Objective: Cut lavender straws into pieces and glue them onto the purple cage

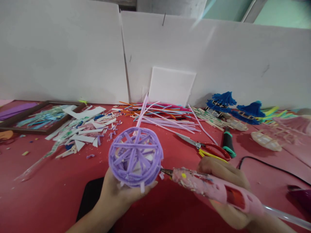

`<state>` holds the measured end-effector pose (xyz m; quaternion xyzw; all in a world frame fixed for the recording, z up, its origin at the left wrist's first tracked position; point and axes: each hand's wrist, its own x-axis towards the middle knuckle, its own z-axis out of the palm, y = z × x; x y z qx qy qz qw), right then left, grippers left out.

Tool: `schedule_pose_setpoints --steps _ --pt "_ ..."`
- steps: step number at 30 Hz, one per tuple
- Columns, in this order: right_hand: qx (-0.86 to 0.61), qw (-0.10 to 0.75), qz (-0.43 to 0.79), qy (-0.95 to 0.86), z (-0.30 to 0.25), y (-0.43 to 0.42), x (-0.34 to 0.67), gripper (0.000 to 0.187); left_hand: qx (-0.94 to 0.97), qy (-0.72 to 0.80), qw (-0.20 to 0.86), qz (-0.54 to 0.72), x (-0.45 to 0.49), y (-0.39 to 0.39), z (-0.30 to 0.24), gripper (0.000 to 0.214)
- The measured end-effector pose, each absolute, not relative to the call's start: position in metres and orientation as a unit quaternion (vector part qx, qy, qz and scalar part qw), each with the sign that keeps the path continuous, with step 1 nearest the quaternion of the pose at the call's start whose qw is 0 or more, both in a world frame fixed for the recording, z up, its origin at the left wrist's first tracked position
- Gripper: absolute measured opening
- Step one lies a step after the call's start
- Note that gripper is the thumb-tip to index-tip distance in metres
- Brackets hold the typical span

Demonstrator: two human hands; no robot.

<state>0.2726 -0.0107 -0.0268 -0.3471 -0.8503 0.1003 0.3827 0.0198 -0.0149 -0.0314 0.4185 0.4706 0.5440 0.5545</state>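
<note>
My left hand point(119, 191) is closed around the underside of a round purple pipe-cleaner wheel point(136, 157), with spokes crossing inside its rim. Two long lilac stems rise from behind its top edge. In my right hand point(225, 181) is a pink hot glue gun point(211, 187), pen-shaped, with dried glue caked near the front. Its metal nozzle points left and meets, or nearly meets, the wheel's right rim. A clear glue stick point(284, 215) sticks out of the gun's back end.
Scissors point(199, 144) with red and yellow handles lie beside a green-and-black tool handle point(227, 142). Pipe cleaners point(170, 123) are heaped at the back, scraps point(85, 129) at left. Small blue-roofed models point(251, 110) stand at right. A dark phone-like slab point(89, 195) lies under my left arm.
</note>
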Motion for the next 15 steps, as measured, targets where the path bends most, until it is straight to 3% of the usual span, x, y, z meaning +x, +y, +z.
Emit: schedule_pose_setpoints --steps 2,5,8,10,12,15 --pt "-0.345 0.366 0.062 -0.862 -0.031 -0.004 0.275 0.007 0.432 0.505 0.5 0.555 0.024 -0.018 -0.031 0.046" --pt "-0.432 0.283 0.015 -0.856 -0.038 0.009 0.28 0.027 0.451 0.538 0.431 0.567 0.027 -0.018 -0.029 0.038" --pt "-0.51 0.173 -0.004 -0.843 -0.051 0.019 0.285 0.049 0.44 0.531 0.437 0.578 0.029 -0.017 -0.028 0.043" --pt "-0.526 0.127 -0.024 -0.841 -0.059 0.022 0.286 0.053 0.438 0.515 0.45 0.584 0.03 -0.016 -0.028 0.05" --pt "-0.54 0.127 -0.051 -0.831 -0.059 0.021 0.283 0.049 0.45 0.493 0.454 0.591 0.03 -0.015 -0.029 0.058" --pt "-0.532 0.251 0.0 -0.809 -0.045 0.013 0.268 0.031 0.476 0.476 0.442 0.592 0.027 -0.014 -0.03 0.067"
